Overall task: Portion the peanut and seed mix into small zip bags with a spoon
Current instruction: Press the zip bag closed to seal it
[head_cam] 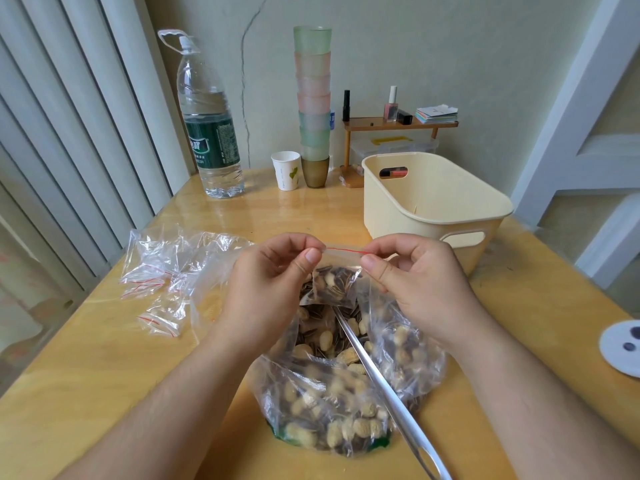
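Small zip bag [334, 284] hangs between the two hands, above the open mouth of the big bag of mix [346, 386]. Its red zip strip [343, 251] runs left to right, corner to corner, from one thumb to the other; that line is the long axis the closing move will likely follow.

Left hand [273, 271]: thumb and forefinger pinch the strip's left end, other fingers curled behind. Right hand [412, 271]: same pinch at the right end. Both equally near; neither leads. Whether the strip is already pressed shut along its length, cannot tell.

Small bag: thin clear film, lower half filled with striped sunflower seeds and pale shelled peanuts, bulging soft.

Big bag sits directly below and toward the body from the hands: crinkled clear plastic, rim slumped open, same mix inside. Metal spoon [381, 382] stands in it unheld, its smooth polished handle slanting toward the lower right, under the right forearm.

Empty zip bags [156, 271], flat, red-lined, lie left of the left hand. Cream plastic basket [433, 202] stands beyond the right hand.
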`<state>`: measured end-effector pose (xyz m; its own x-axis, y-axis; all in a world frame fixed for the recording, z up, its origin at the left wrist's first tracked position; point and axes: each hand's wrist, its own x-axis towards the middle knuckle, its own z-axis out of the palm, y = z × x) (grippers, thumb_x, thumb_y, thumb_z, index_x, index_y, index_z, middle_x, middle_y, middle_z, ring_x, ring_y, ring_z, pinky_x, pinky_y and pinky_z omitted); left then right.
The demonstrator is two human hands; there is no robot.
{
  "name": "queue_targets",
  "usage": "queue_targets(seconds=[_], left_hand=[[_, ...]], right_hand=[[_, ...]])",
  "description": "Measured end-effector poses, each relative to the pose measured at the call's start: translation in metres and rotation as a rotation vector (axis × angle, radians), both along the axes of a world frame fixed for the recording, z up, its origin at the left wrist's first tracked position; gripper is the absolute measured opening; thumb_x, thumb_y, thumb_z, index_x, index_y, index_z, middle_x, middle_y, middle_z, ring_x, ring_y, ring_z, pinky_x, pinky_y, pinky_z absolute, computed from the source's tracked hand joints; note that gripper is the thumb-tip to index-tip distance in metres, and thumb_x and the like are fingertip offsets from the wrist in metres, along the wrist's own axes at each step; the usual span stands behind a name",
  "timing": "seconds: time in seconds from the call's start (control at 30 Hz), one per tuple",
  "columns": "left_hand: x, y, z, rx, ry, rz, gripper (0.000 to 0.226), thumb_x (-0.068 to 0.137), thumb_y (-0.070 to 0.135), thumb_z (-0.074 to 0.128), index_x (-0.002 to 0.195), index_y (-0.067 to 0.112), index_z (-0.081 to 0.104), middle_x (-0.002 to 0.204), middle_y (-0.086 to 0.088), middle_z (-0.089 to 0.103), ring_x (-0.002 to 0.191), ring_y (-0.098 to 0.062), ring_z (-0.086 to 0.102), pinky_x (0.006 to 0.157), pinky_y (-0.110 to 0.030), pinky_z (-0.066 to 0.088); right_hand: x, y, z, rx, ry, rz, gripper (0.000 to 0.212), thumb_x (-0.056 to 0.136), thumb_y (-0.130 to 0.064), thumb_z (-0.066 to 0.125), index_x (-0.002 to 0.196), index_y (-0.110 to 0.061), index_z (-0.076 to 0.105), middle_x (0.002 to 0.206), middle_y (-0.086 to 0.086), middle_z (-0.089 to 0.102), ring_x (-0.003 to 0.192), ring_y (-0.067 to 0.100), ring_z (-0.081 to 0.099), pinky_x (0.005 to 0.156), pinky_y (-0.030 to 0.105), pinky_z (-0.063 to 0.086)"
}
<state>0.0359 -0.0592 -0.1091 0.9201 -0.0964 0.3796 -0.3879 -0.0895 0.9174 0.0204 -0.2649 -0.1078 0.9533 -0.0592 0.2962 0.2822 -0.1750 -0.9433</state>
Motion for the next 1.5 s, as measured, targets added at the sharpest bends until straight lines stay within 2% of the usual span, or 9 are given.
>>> queue_targets(seconds=[0.2,0.37,0.47,0.57,0.77,1.03,1.2,1.33,1.5], left_hand=[[0.004,-0.001,-0.004,0.038,0.028,0.037,0.02,0.1,0.011,0.068,0.084,0.022,0.072,0.079,-0.001,0.074,0.067,-0.006,0.059,0.064,-0.021,0.046],[0.004,-0.005,-0.009,-0.057,0.091,0.036,0.015,0.1,0.017,0.07,0.086,0.023,0.073,0.077,0.0,0.07,0.073,-0.024,0.062,0.075,-0.049,0.055],[0.001,-0.008,-0.006,-0.11,0.097,0.018,0.013,0.1,0.018,0.07,0.088,0.02,0.074,0.075,-0.003,0.066,0.07,-0.028,0.061,0.07,-0.061,0.055],[-0.002,-0.01,-0.004,-0.125,0.093,0.027,0.014,0.1,0.019,0.07,0.087,0.02,0.074,0.074,-0.003,0.064,0.068,-0.025,0.059,0.068,-0.049,0.053],[-0.006,-0.013,-0.002,-0.17,0.094,-0.052,0.01,0.1,0.016,0.069,0.091,0.013,0.073,0.079,-0.012,0.065,0.07,-0.025,0.063,0.069,-0.054,0.054],[-0.009,-0.013,-0.004,-0.157,0.063,-0.094,0.016,0.104,0.013,0.062,0.089,0.019,0.067,0.079,-0.005,0.064,0.072,-0.017,0.062,0.065,-0.041,0.053],[-0.007,-0.013,-0.006,-0.158,0.03,-0.12,0.014,0.1,0.022,0.07,0.093,0.011,0.064,0.079,-0.025,0.063,0.07,-0.034,0.056,0.06,-0.07,0.048],[-0.008,-0.015,-0.004,-0.172,-0.05,-0.091,0.013,0.101,0.016,0.067,0.095,0.006,0.062,0.081,-0.012,0.067,0.073,-0.021,0.061,0.062,-0.036,0.053],[-0.01,-0.019,-0.005,-0.203,-0.003,-0.084,0.009,0.099,0.016,0.067,0.104,0.01,0.064,0.081,-0.008,0.067,0.071,-0.018,0.06,0.058,-0.03,0.051]], right_hand=[[0.005,0.002,-0.005,-0.086,-0.052,-0.031,0.02,0.093,-0.016,0.076,0.087,-0.035,0.077,0.062,0.004,0.063,0.061,0.015,0.054,0.061,0.031,0.046],[0.005,0.003,-0.004,-0.009,-0.029,-0.028,0.016,0.095,-0.014,0.074,0.085,-0.027,0.077,0.067,0.003,0.062,0.065,0.02,0.054,0.065,0.035,0.047],[0.003,0.004,-0.003,0.086,0.014,0.0,0.014,0.095,-0.012,0.073,0.092,-0.024,0.078,0.068,0.005,0.062,0.064,0.022,0.051,0.061,0.036,0.043],[0.001,0.006,-0.003,0.078,0.023,0.04,0.009,0.094,-0.019,0.076,0.097,-0.028,0.078,0.07,0.002,0.064,0.064,0.02,0.051,0.06,0.032,0.042],[0.0,0.008,-0.003,0.057,-0.017,0.039,0.013,0.093,-0.019,0.076,0.084,-0.028,0.077,0.064,0.0,0.059,0.062,0.012,0.049,0.058,0.022,0.043],[-0.001,0.013,-0.005,0.109,-0.06,0.059,0.009,0.093,-0.015,0.077,0.087,-0.023,0.077,0.073,0.006,0.064,0.068,0.016,0.053,0.063,0.028,0.046],[0.0,0.012,-0.003,0.11,-0.068,0.046,0.012,0.094,-0.015,0.075,0.084,-0.022,0.077,0.07,0.003,0.067,0.066,0.013,0.057,0.062,0.028,0.049],[-0.003,0.013,0.0,0.14,-0.095,0.07,0.015,0.097,-0.014,0.07,0.085,-0.02,0.078,0.07,0.0,0.071,0.064,0.009,0.058,0.061,0.022,0.049],[-0.001,0.013,-0.002,0.132,-0.108,0.054,0.01,0.096,-0.019,0.072,0.087,-0.021,0.077,0.072,-0.004,0.072,0.069,0.005,0.064,0.068,0.019,0.05]])
